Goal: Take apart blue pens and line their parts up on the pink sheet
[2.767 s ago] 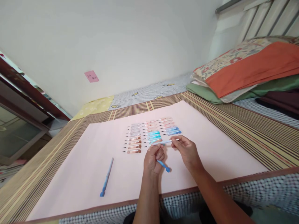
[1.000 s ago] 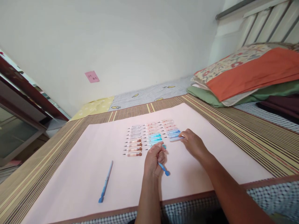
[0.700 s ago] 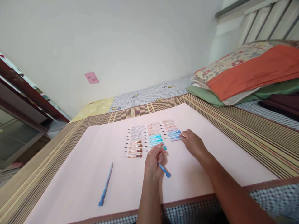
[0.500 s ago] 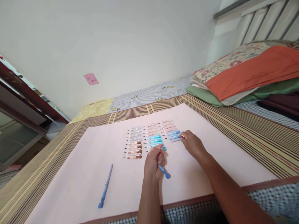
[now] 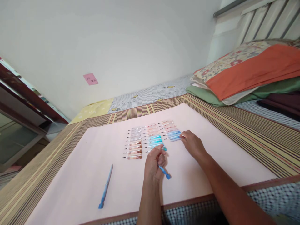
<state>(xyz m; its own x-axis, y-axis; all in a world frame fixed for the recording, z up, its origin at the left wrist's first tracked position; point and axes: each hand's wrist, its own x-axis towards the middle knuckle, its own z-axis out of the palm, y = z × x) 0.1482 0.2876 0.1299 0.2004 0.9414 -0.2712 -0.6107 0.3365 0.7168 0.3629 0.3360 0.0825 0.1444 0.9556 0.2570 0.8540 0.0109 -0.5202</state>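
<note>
Three short rows of small pen parts [image 5: 152, 139] lie on a pale pink sheet [image 5: 70, 175]: brown and clear ones on the left, teal in the middle, pink and blue on the right. My left hand [image 5: 154, 162] is closed round a blue pen barrel [image 5: 164, 172], its end poking out below my fingers. My right hand [image 5: 193, 145] rests on the sheet with its fingertips on a pale blue part [image 5: 175, 139] at the near end of the right row. A whole blue pen [image 5: 106, 186] lies alone to the left.
The pink sheet lies on a striped woven mat [image 5: 246, 125] over a bed. Folded bedding and pillows [image 5: 248, 72] are stacked at the right. A white wall with a pink note [image 5: 90, 78] stands behind. A dark wooden cabinet [image 5: 21, 115] is at the left.
My right hand carried the pale blue part from near my left hand to the near end of the right row and laid it down. My left hand has kept hold of the blue barrel.
</note>
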